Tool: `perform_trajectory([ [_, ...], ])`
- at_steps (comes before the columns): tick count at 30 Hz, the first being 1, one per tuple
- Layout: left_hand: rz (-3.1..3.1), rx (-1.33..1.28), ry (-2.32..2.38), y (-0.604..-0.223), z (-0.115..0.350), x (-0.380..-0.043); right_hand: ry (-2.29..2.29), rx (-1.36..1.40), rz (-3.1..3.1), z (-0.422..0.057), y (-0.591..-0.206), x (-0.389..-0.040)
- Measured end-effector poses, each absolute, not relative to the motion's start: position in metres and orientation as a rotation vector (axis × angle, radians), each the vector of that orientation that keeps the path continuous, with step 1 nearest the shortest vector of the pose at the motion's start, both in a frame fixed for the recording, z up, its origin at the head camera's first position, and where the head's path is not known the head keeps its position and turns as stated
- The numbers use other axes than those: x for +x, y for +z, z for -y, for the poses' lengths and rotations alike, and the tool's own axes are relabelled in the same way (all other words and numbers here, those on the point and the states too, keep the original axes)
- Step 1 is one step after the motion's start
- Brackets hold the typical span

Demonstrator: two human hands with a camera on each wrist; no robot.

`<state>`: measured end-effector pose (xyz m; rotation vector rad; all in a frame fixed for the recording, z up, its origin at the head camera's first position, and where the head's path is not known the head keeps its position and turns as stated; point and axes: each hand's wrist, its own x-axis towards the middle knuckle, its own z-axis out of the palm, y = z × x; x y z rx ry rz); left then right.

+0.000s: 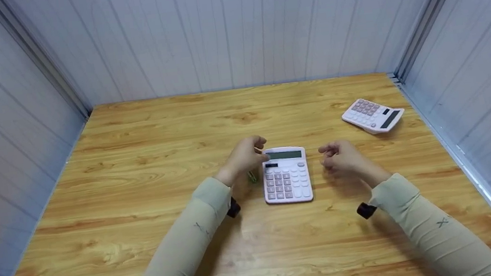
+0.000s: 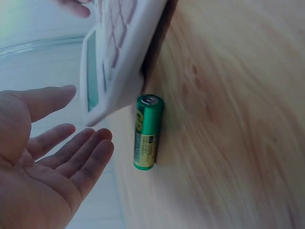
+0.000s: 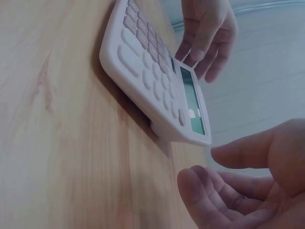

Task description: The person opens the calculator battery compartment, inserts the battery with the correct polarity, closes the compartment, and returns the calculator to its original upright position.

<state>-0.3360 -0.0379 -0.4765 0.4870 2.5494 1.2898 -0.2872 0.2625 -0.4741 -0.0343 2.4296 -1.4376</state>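
As I look down from the head camera, two pale sleeves (image 1: 183, 244) reach in from the near side, and beyond them sits a calculator (image 1: 287, 184), face up on the tabletop (image 1: 133, 137), its display (image 1: 287, 155) end away from me. I expect it to feel light and stiff, a smooth plastic shell that could slide if nudged; I would take it by both side edges near the display, clear of the keys. The left hand (image 1: 241, 159) is at its upper left corner, thumb well apart from the fingers, nothing in its grasp; whether the thumb grazes that corner I cannot tell from these angles. The right hand (image 1: 344, 161) hangs just off the right side, fingers loosely curved, thumb parted from them, holding nothing. What my head view mostly hides beside the left hand, the left wrist view gives me plainly: a green battery (image 2: 148, 133), lying next to the calculator. Both wrist views also show the display end raised off the tabletop, leaving space below for fingertips, which I miss from above. Farther off to the right, a second calculator (image 1: 371, 115) lies turned at an angle, and beyond everything stands a pale panelled wall (image 1: 222, 28).
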Motion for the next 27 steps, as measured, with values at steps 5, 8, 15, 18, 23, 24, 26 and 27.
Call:
perform_trajectory([
  [5,-2.517,0.532,1.302,-0.484,0.039,-0.344,-1.426,-0.06,-2.452,-0.268,-0.472,-0.285],
  [8,-2.505,0.562,1.314,-0.486,0.04,-0.346,-1.453,-0.06,-2.449,-0.272,-0.471,-0.285],
  [15,-2.516,0.566,1.287,-0.486,0.042,-0.349,-1.505,0.0,-2.432,-0.281,-0.463,-0.285],
  [18,-2.483,0.54,1.302,-0.487,0.042,-0.35,-1.503,0.025,-2.437,-0.287,-0.459,-0.287],
  [23,-2.399,0.513,1.351,-0.489,0.042,-0.35,-1.518,0.077,-2.447,-0.3,-0.453,-0.292],
  [24,-2.384,0.509,1.362,-0.489,0.042,-0.349,-1.531,0.084,-2.45,-0.302,-0.451,-0.293],
  [26,-2.358,0.501,1.382,-0.489,0.042,-0.349,-1.561,0.093,-2.467,-0.307,-0.447,-0.294],
  [27,-2.355,0.501,1.387,-0.489,0.042,-0.349,-1.578,0.097,-2.48,-0.31,-0.445,-0.294],
])
